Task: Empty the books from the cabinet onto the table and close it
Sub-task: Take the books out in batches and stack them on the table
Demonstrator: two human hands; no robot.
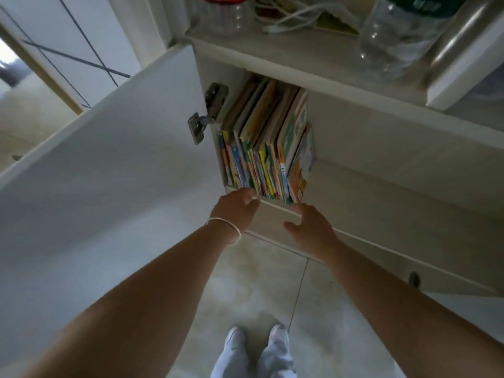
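A low white cabinet (381, 148) stands in front of me with its left door (109, 173) swung wide open. Inside, several thin colourful books (267, 148) stand upright, packed against the left wall. My left hand (236, 211), a silver bangle on its wrist, reaches toward the bottom front of the books with relaxed fingers, just at the shelf's front edge. My right hand (311, 227) hovers a little lower and to the right, fingers spread, below the rightmost books. Neither hand holds anything.
On the cabinet top stand clear plastic jars (403, 36), a red-lidded jar (223, 15), white cables (286, 15) and a white box (463, 77). A metal hinge (207, 113) sits on the door's inner side. The tiled floor (259, 290) and my feet lie below.
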